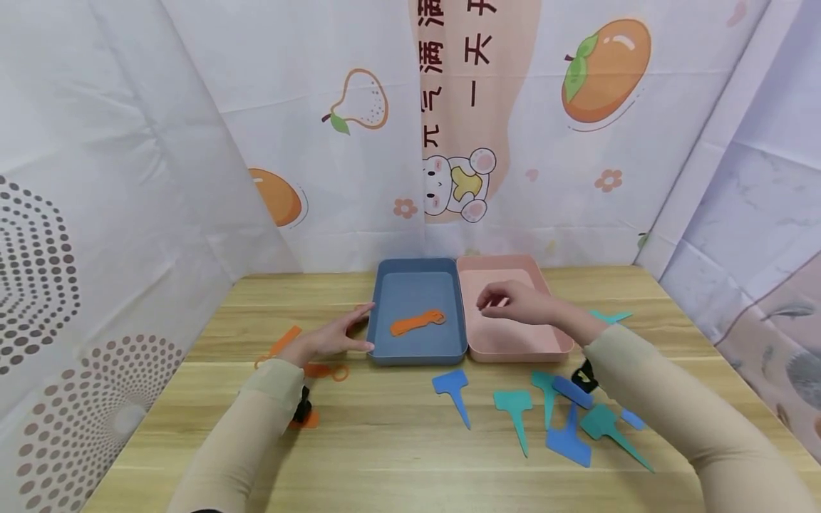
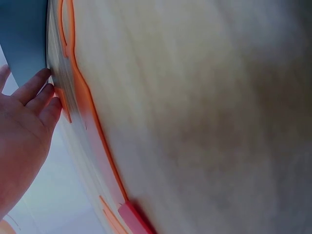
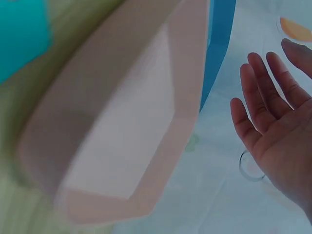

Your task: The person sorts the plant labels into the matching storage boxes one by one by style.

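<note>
At the left wall of a blue tray [image 1: 417, 283], my left hand [image 1: 328, 338] has its fingers extended, with the fingertips and thumb at the rim. Nothing is held in it. Inside that tray lies a flat orange strip [image 1: 410, 324] with a looped end. My right hand [image 1: 521, 303] hovers over the pink tray [image 1: 513, 345], its fingers loosely bent and holding nothing. The right wrist view shows the same hand [image 3: 280, 122] with relaxed, spread fingers. In the left wrist view the left hand [image 2: 24, 126] is beside orange strips [image 2: 85, 97] on the table.
Several T-shaped plant labels, such as a blue one [image 1: 452, 385] and a teal one [image 1: 514, 406], lie in front of the trays and under the right forearm. More orange looped strips [image 1: 330, 370] lie around the left wrist. A printed curtain [image 1: 359, 178] hangs behind the table.
</note>
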{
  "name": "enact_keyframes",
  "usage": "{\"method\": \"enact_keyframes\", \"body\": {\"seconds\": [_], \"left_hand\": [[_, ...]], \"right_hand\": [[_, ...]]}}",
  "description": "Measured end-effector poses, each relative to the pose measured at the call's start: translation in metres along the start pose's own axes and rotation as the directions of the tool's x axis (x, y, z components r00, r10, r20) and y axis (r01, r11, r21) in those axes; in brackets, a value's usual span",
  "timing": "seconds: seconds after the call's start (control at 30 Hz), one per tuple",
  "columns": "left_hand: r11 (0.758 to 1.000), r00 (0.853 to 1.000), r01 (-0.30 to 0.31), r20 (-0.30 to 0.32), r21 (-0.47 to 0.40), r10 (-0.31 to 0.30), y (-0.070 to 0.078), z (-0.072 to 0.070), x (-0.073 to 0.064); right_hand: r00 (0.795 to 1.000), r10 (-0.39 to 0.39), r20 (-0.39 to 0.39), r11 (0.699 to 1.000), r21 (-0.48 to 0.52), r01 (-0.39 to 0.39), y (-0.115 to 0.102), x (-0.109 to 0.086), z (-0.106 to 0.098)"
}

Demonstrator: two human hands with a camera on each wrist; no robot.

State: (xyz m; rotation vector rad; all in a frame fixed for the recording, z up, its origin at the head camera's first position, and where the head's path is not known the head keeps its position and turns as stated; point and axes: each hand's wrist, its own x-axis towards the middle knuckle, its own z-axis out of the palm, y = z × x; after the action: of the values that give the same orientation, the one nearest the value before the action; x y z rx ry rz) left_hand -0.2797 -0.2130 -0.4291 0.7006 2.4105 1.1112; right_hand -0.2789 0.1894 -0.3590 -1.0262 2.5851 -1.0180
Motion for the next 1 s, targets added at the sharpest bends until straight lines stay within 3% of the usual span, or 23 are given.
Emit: {"method": "enact_keyframes", "body": {"seconds": [0.27,0.5,0.77,1.0], "left_hand": [[0.999,1.0,0.01,0.0,-0.051,-0.01,0.002,0.0,-0.001],[0.999,1.0,0.007,-0.009,-0.041,-0.008,0.0,0.0,-0.002],[0.998,1.0,0.013,-0.005,-0.055,-0.013,-0.001,0.002,0.001],[0.998,1.0,0.009,0.001,-0.064,-0.009,0.0,0.002,0.002]], "right_hand": [[0.988,0.039,-0.15,0.997,0.072,-0.028,0.031,-0.046,-0.013],[0.948,0.164,-0.272,0.986,0.078,-0.148,0.066,-0.07,-0.019],[0.922,0.313,-0.227,0.946,0.162,-0.281,0.091,-0.091,-0.018],[0.948,0.285,-0.14,0.945,0.206,-0.254,0.108,-0.102,-0.017]]}}
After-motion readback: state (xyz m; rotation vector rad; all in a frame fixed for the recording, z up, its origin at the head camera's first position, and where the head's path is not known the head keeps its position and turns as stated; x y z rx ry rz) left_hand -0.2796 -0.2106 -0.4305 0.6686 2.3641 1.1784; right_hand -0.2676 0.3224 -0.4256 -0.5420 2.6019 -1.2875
